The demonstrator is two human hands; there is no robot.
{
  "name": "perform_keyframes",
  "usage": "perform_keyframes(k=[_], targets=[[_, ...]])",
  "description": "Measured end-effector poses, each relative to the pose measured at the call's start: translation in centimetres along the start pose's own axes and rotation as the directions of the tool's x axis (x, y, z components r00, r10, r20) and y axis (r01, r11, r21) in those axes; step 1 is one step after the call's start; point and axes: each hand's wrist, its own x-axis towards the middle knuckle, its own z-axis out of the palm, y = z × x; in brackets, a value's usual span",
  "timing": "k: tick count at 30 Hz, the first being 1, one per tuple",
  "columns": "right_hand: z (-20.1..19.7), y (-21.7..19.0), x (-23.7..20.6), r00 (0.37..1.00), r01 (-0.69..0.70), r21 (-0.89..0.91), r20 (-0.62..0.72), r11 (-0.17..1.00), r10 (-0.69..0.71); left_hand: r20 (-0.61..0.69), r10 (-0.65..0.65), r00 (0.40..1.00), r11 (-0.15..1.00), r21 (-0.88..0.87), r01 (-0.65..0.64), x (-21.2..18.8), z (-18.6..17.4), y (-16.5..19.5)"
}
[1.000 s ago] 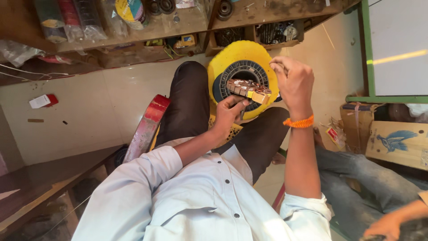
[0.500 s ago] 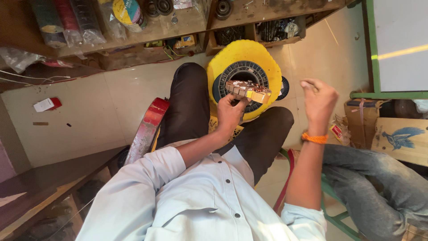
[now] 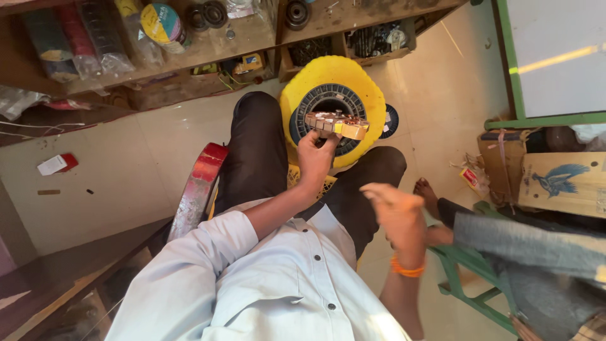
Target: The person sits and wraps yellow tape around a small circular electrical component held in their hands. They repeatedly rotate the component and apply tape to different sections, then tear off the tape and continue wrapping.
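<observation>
Above tiled floor point(image 3: 126, 158), left hand point(image 3: 315, 155) pinches winding block point(image 3: 336, 124).

Brown carton point(image 3: 558, 183) right; red-white packet point(image 3: 57, 164) left

Wooden shelf point(image 3: 265, 31) of tape rolls point(image 3: 161, 24), cardboard box point(image 3: 562, 180), green stool point(image 3: 467, 284).

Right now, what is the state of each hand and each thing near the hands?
left hand: gripping the wound part, raised
wound part: held over the yellow disc
yellow disc: standing between the knees
right hand: pulled back, closed, blurred
orange band: on the right wrist
</observation>
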Motion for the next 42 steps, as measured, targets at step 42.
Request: perform_keyframes(k=[42], targets=[[-0.8, -4.6, 12.8, 0.745, 0.603, -0.035, -0.332, 0.797, -0.579, 0.043, 0.162, 0.986, 0.987, -0.032, -0.16, 0.1, -0.9, -0.2]])
